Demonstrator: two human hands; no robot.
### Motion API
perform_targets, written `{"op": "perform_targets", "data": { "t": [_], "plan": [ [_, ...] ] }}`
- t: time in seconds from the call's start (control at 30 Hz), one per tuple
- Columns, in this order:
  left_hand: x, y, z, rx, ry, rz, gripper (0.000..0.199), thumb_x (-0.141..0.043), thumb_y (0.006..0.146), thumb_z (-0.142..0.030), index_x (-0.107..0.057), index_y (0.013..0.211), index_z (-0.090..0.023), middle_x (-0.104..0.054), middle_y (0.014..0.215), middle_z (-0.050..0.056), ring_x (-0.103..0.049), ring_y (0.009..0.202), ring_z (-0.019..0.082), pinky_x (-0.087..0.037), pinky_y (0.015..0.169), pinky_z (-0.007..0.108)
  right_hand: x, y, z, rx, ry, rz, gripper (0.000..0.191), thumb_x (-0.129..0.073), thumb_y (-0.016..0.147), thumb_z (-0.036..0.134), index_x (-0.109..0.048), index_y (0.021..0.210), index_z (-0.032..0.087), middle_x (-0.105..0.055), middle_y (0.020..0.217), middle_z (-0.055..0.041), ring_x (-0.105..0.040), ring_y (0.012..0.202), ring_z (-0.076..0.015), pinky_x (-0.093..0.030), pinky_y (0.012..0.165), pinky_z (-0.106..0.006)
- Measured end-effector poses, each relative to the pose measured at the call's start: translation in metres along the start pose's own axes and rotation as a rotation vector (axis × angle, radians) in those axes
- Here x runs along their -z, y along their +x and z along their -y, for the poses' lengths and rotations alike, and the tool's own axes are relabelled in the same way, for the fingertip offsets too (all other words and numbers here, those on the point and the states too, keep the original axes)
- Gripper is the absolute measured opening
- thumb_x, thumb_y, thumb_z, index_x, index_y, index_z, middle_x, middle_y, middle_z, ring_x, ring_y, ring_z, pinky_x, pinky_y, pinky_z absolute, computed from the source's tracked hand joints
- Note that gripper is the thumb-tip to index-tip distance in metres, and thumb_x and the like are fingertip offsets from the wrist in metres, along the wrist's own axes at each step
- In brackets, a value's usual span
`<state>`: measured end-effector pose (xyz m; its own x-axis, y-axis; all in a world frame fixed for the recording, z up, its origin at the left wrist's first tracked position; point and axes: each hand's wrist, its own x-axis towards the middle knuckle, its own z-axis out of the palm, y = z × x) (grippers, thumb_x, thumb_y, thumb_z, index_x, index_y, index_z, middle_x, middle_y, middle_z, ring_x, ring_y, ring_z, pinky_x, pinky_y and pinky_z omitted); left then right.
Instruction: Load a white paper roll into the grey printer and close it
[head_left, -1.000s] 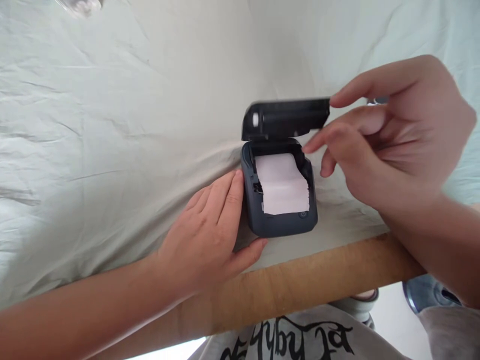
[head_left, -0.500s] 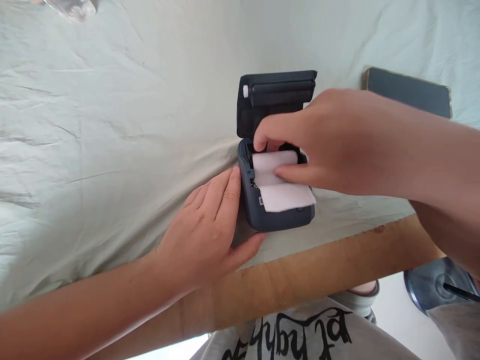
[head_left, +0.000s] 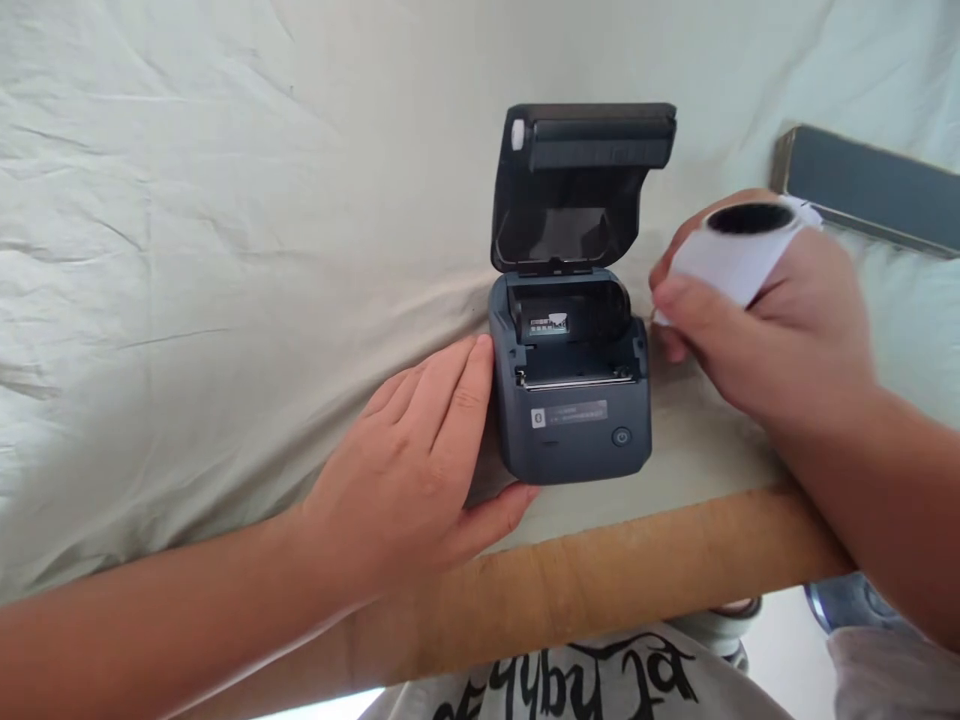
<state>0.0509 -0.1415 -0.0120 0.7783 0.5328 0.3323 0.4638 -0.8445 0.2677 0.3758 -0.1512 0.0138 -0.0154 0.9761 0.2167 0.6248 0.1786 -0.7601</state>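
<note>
A dark blue-grey label printer lies on the cloth, its lid swung up and its paper bay bare of any roll. Along the printer's left side rests my left hand, fingers stretched out straight, thumb by the front edge; it is open and touches the casing. To the right of the printer, my right hand is closed round a white paper roll, whose dark core faces up. The thumb presses the paper, and the fingers behind the roll are partly hidden.
A long dark box lies at the right, beyond my right hand. Pale wrinkled cloth covers the surface up to a wooden edge at the front. Below are a printed garment and a blue-rimmed round object.
My right hand has lifted the paper roll out of the printer and carried it to the right. My left hand keeps its place beside the printer.
</note>
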Motion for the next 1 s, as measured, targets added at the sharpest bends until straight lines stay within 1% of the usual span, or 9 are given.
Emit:
{"op": "perform_targets", "data": {
  "t": [0.1,0.17,0.23,0.37,0.5,0.6,0.67,0.8,1.0],
  "plan": [
    [-0.004,-0.002,-0.001,0.043,-0.015,-0.040,0.085,-0.048,0.126,-0.058,-0.029,0.192,-0.008,-0.075,0.169,0.030,-0.080,0.153,0.044,-0.072,0.122,0.057,-0.003,-0.007,0.006,0.074,-0.102,-0.014,0.034,-0.084,0.110,0.050,-0.060,0.098,0.029,-0.072,0.089,-0.0012,-0.068,0.073,-0.0203,-0.060,0.064,-0.040],
    [-0.004,-0.003,-0.002,0.038,-0.026,-0.027,0.087,-0.050,0.126,-0.058,-0.029,0.192,-0.007,-0.075,0.168,0.032,-0.081,0.151,0.045,-0.073,0.120,0.057,-0.003,-0.010,0.008,0.102,-0.108,-0.014,0.033,-0.083,0.111,0.052,-0.061,0.098,0.030,-0.072,0.086,-0.0005,-0.068,0.072,-0.0212,-0.058,0.063,-0.041],
    [-0.003,-0.004,-0.002,0.038,-0.041,-0.022,0.086,-0.053,0.125,-0.055,-0.031,0.191,-0.005,-0.075,0.168,0.033,-0.081,0.151,0.046,-0.074,0.120,0.058,-0.001,-0.012,0.005,0.098,-0.120,-0.037,0.032,-0.081,0.114,0.055,-0.063,0.103,0.030,-0.076,0.092,-0.0011,-0.073,0.077,-0.0226,-0.060,0.067,-0.042],
    [-0.001,-0.003,-0.002,0.071,-0.092,-0.006,0.088,-0.060,0.123,-0.051,-0.028,0.195,-0.011,-0.073,0.172,0.031,-0.079,0.156,0.049,-0.073,0.124,0.063,-0.003,-0.014,-0.004,0.051,-0.117,-0.028,0.034,-0.073,0.119,0.063,-0.064,0.121,0.030,-0.085,0.122,-0.0073,-0.081,0.098,-0.0268,-0.067,0.086,-0.049],
    [-0.002,-0.002,0.000,0.047,-0.075,-0.012,0.087,-0.056,0.124,-0.051,-0.029,0.194,-0.008,-0.074,0.168,0.033,-0.081,0.151,0.049,-0.074,0.120,0.062,-0.007,-0.015,-0.008,-0.020,-0.021,-0.021,0.033,-0.071,0.119,0.051,-0.057,0.143,0.034,-0.082,0.125,-0.0051,-0.077,0.092,-0.0239,-0.064,0.083,-0.047],
    [0.001,0.000,0.002,0.034,-0.053,0.000,0.084,-0.052,0.125,-0.054,-0.033,0.190,-0.004,-0.075,0.166,0.035,-0.082,0.150,0.050,-0.075,0.119,0.062,-0.010,-0.015,-0.004,-0.047,0.036,-0.018,0.034,-0.063,0.119,0.034,-0.052,0.151,0.036,-0.082,0.132,-0.0039,-0.080,0.106,-0.0244,-0.068,0.092,-0.048],
    [0.005,0.002,0.003,0.019,-0.047,0.044,0.084,-0.055,0.124,-0.052,-0.035,0.188,-0.002,-0.075,0.166,0.037,-0.082,0.150,0.050,-0.075,0.119,0.062,-0.011,-0.013,0.000,-0.031,0.019,0.007,0.034,-0.060,0.116,0.024,-0.054,0.148,0.035,-0.083,0.138,-0.0044,-0.081,0.104,-0.0227,-0.069,0.092,-0.047],
    [0.009,0.004,0.004,0.001,-0.055,0.089,0.086,-0.061,0.122,-0.049,-0.032,0.189,-0.004,-0.075,0.166,0.036,-0.083,0.148,0.049,-0.077,0.117,0.062,-0.009,-0.009,0.004,0.014,-0.104,0.073,0.029,-0.059,0.112,0.018,-0.063,0.138,0.032,-0.083,0.119,-0.0026,-0.075,0.085,-0.0202,-0.068,0.082,-0.045],
    [0.000,0.000,0.000,0.045,-0.066,0.013,0.087,-0.056,0.124,-0.054,-0.026,0.194,-0.012,-0.075,0.169,0.031,-0.081,0.151,0.048,-0.075,0.119,0.063,-0.009,-0.008,-0.007,0.083,-0.136,0.014,0.033,-0.069,0.108,0.020,-0.069,0.140,0.031,-0.080,0.127,-0.0091,-0.079,0.106,-0.0259,-0.071,0.086,-0.045]
  ]
}}
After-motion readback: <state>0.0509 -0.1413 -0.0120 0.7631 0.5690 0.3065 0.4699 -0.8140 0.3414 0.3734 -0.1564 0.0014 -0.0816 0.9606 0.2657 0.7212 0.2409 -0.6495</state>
